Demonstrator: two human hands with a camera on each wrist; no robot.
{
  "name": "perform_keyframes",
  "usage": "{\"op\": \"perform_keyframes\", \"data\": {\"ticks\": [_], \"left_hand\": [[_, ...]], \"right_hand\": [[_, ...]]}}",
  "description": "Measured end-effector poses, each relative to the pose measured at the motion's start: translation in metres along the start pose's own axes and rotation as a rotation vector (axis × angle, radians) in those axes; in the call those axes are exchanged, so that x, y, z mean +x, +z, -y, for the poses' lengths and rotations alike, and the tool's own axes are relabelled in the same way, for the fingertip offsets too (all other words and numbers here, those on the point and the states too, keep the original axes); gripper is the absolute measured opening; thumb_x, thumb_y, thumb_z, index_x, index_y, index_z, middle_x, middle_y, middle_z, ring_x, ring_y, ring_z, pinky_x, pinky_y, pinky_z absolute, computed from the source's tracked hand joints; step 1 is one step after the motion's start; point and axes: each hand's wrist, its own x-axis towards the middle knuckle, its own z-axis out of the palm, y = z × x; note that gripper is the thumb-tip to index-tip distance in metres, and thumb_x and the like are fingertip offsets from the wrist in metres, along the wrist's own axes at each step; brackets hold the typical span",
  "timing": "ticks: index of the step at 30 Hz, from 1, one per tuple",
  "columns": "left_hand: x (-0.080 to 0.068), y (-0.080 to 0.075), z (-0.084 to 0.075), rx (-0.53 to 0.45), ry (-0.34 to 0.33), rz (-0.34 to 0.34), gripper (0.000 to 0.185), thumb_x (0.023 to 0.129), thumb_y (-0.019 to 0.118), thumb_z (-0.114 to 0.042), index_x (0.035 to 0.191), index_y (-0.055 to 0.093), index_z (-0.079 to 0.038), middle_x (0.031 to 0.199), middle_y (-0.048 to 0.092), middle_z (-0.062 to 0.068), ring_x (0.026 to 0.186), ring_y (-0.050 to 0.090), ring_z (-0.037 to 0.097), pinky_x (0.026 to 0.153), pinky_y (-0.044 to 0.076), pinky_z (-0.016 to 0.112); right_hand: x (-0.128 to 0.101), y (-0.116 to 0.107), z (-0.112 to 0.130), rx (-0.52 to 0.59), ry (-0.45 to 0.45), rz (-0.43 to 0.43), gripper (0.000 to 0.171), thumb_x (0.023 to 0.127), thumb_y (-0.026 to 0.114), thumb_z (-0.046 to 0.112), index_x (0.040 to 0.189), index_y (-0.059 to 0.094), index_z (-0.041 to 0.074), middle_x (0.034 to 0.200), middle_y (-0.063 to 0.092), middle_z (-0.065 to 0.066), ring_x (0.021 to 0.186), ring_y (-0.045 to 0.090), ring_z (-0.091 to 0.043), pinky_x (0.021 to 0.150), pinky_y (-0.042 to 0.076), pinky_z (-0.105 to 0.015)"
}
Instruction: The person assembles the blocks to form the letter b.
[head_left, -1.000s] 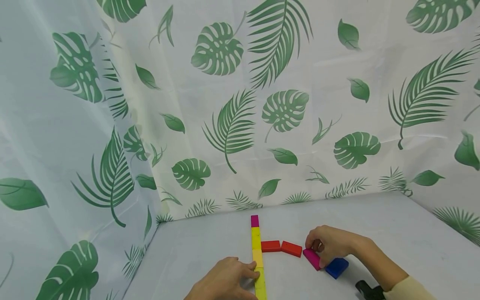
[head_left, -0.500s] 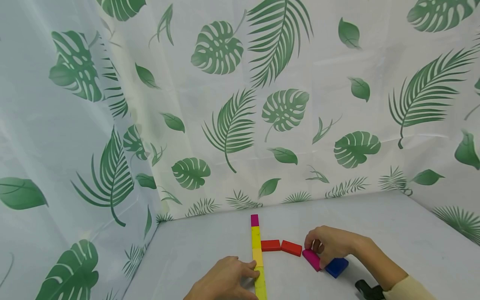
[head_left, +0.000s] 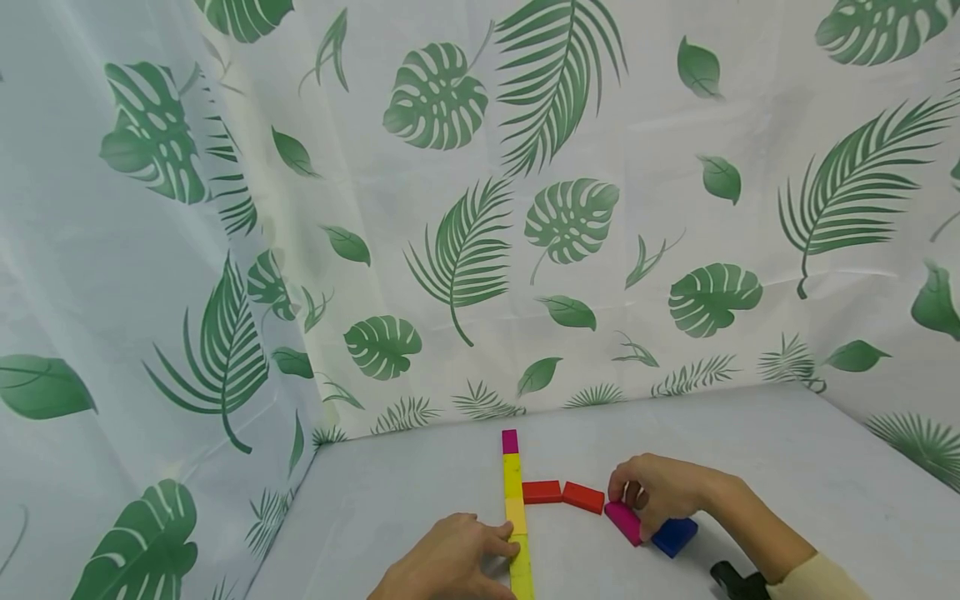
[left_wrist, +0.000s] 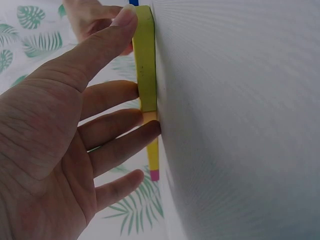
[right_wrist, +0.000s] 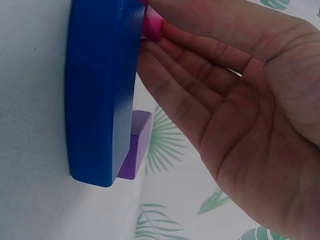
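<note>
The left hand lies spread, fingertips against the yellow row near the surface's front edge. The right hand pinches the magenta block, beside the blue block. A careless nudge could skew the row or shift the red blocks.

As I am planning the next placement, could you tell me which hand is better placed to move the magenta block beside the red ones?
The right hand: its fingers already touch the magenta block. The left hand rests against the yellow row.
</note>
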Motion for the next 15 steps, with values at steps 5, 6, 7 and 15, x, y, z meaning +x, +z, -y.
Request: {"op": "perform_keyframes", "data": {"ticks": [5,6,7,15], "left_hand": [[-0.0005,-0.0003,0.0006,0.038,0.037,-0.006,0.051,0.077,0.086,-0.057,0.124,0.074,-0.045,0.136,0.065,-0.024,0.081,0.049,-0.002,0.068,0.041,0.021],[-0.0008,-0.0004,0.0008,0.051,0.047,-0.008,0.051,0.078,0.086,-0.057,0.125,0.074,-0.044,0.137,0.065,-0.023,0.082,0.049,-0.002,0.068,0.041,0.021],[-0.0008,-0.0004,0.0010,0.065,0.056,-0.011,0.051,0.078,0.086,-0.058,0.125,0.074,-0.044,0.137,0.065,-0.022,0.083,0.049,-0.003,0.069,0.040,0.021],[-0.0001,0.0007,0.0002,0.035,0.033,-0.013,0.051,0.076,0.087,-0.056,0.124,0.074,-0.044,0.135,0.065,-0.025,0.079,0.049,-0.001,0.066,0.041,0.021]], "right_hand": [[-0.0004,0.0004,0.0004,-0.008,-0.010,-0.003,0.043,0.072,0.093,0.005,0.105,0.071,0.021,0.100,0.068,0.001,0.096,0.066,-0.020,0.087,0.060,-0.047],[-0.0005,0.0005,0.0005,-0.009,-0.014,-0.003,0.043,0.073,0.093,0.005,0.106,0.071,0.021,0.100,0.068,0.001,0.095,0.066,-0.019,0.086,0.060,-0.046],[-0.0006,0.0006,0.0005,-0.012,-0.017,-0.004,0.043,0.073,0.093,0.005,0.106,0.071,0.021,0.100,0.068,0.001,0.095,0.066,-0.019,0.086,0.060,-0.046],[-0.0015,0.0020,0.0023,-0.021,-0.009,-0.009,0.042,0.073,0.093,0.006,0.105,0.071,0.022,0.101,0.068,0.001,0.096,0.065,-0.020,0.087,0.059,-0.047]]}}
